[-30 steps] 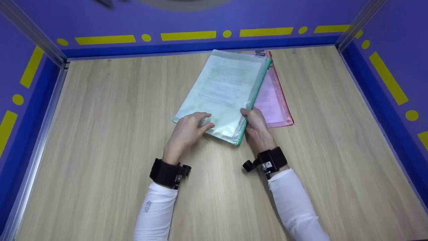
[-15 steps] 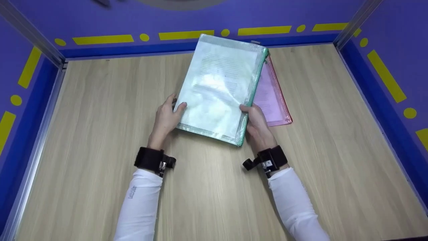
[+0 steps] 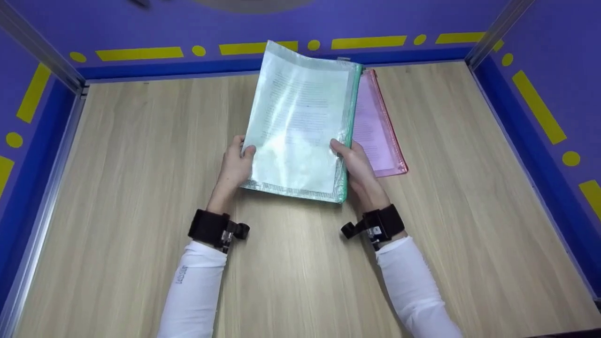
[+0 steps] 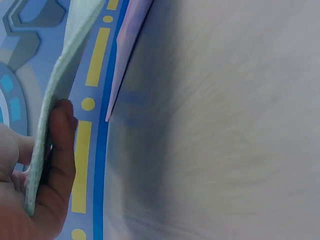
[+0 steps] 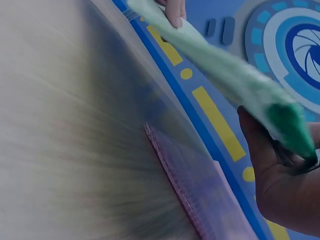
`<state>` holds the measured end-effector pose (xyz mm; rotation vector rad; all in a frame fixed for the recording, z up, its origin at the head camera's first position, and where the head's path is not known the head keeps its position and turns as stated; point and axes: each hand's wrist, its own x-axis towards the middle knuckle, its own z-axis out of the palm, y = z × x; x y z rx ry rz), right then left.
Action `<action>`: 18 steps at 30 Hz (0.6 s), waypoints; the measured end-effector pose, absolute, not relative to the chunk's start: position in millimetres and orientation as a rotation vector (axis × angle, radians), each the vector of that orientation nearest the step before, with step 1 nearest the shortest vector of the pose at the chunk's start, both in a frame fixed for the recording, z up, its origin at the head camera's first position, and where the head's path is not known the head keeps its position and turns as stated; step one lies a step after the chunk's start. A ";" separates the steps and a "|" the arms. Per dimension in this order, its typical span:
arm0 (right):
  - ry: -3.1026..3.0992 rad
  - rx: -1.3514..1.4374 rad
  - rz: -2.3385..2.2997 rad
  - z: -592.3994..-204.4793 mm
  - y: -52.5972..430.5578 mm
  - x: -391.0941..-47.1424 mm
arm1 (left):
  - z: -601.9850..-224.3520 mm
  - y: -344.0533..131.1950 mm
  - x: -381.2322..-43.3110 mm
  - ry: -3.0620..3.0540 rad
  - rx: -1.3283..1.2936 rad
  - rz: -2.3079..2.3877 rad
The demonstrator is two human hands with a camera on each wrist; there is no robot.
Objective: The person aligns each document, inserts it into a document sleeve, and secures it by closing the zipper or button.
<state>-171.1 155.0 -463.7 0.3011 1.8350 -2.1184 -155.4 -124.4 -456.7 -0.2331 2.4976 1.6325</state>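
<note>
A clear zip document pouch with a green edge point(image 3: 300, 126) is held raised above the table, printed paper showing through it. My left hand point(image 3: 236, 162) pinches its left edge, thumb on the front and fingers behind; in the left wrist view the fingers wrap the pouch's edge point(image 4: 42, 135). On the green zip side my right hand point(image 3: 359, 166) grips the pouch, thumb on the front face. A pink pouch with a red zip edge point(image 3: 378, 126) lies on the table behind, partly covered by the green one. In the right wrist view the green corner point(image 5: 287, 122) sits in the right hand.
The wood-grain table point(image 3: 141, 188) runs back to a blue-purple wall with yellow marks point(image 3: 258, 48). Side panels stand at left and right. Each wrist carries a black strap with a small camera point(image 3: 382, 223).
The left hand has moved from the pouch's near edge to its left edge and taken hold there. The green pouch has been lifted, turned more upright and shifted slightly left.
</note>
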 end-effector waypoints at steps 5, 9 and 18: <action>1.952 0.226 -2.146 -459.4 145.0 -165.1 | -453.1 -125.9 -145.6 2.458 -0.248 1.773; 2.066 0.181 -2.093 -454.7 140.0 -159.1 | -450.0 -129.9 -139.6 2.424 -0.279 1.873; 2.163 0.131 -1.985 -460.2 134.4 -155.6 | -454.4 -144.8 -136.0 2.512 -0.293 1.752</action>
